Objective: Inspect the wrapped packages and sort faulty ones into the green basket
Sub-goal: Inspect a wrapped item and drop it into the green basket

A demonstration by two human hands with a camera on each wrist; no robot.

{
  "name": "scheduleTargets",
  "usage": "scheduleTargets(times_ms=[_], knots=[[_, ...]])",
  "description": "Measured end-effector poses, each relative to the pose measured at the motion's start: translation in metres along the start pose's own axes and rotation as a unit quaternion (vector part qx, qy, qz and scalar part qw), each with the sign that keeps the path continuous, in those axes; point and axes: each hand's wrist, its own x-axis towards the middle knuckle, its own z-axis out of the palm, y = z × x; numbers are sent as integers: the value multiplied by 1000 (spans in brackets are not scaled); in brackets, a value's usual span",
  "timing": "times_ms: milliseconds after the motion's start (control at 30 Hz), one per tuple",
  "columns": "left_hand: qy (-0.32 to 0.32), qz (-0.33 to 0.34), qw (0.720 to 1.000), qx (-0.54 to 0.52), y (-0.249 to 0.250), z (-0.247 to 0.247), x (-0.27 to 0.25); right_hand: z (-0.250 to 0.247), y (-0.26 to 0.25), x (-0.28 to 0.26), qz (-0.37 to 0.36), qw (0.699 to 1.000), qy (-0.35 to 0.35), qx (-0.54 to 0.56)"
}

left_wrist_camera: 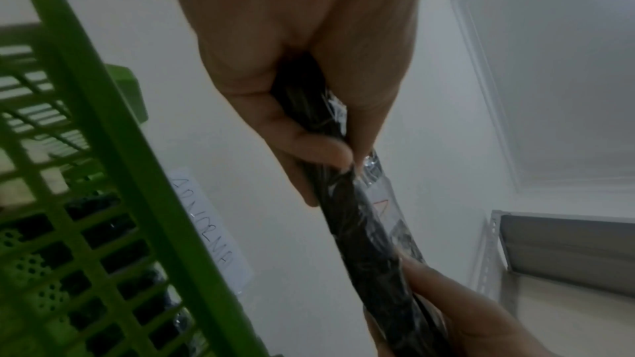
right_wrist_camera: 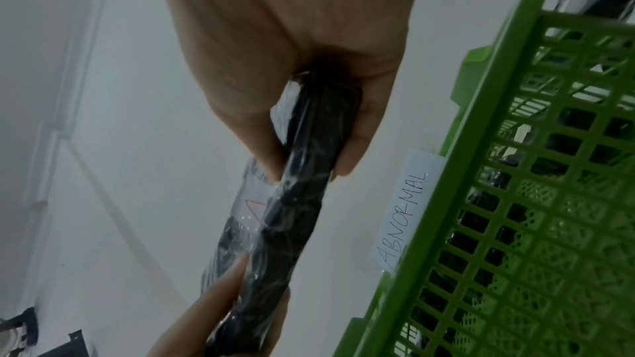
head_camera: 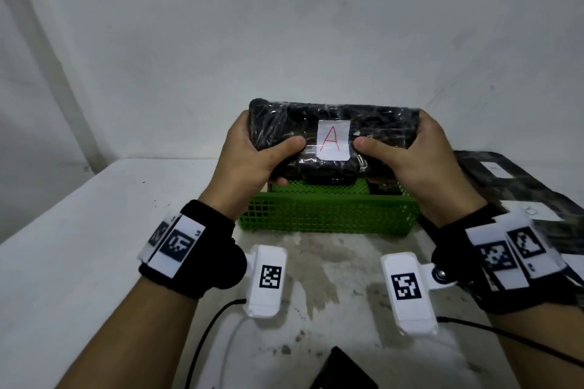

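Observation:
A flat black package point(head_camera: 331, 133) in clear film, with a white label marked with a red A, is held up above the green basket point(head_camera: 328, 215). My left hand point(head_camera: 256, 155) grips its left end, thumb on the front face. My right hand point(head_camera: 407, 155) grips its right end the same way. In the left wrist view the package point(left_wrist_camera: 364, 227) shows edge-on between thumb and fingers; the right wrist view shows the package point(right_wrist_camera: 302, 200) likewise. The basket point(right_wrist_camera: 515, 200) bears a paper tag reading ABNORMAL and holds dark wrapped packages.
More black wrapped packages point(head_camera: 512, 183) with white labels lie on the table at the right. A dark flat object point(head_camera: 341, 369) sits at the near edge, with cables beside it. The white wall stands close behind the basket.

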Motion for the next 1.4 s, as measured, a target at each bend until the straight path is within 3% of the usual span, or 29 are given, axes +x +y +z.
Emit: scheduleTargets(times_ms=[200, 400, 567, 633, 733, 867, 1033, 1133, 1400], knots=[[3, 41, 998, 41, 7, 7, -4, -6, -5, -2, -36, 997, 31, -52], [-24, -7, 995, 92, 20, -7, -4, -14, -8, -2, -28, 998, -9, -55], [-31, -59, 996, 65, 22, -2, -5, -21, -6, -3, -41, 974, -9, -223], [-26, -58, 997, 50, 17, 1, -6, -21, -4, -1, -20, 983, -31, -181], [-31, -70, 997, 21, 15, 1, -5, -17, -3, 3, 40, 998, -35, -29], [-59, -85, 994, 27, 14, -3, -3, -18, -4, 7, 3, 998, -35, 55], [-61, -72, 996, -5, 18, -2, -4, -27, -6, 6, -85, 992, -83, 32], [-50, -47, 998, 13, 18, 0, -5, -28, -3, 3, -92, 991, -94, 17], [-5, -31, 996, 82, 11, 8, -5, -23, -7, 0, -128, 988, -49, -63]])
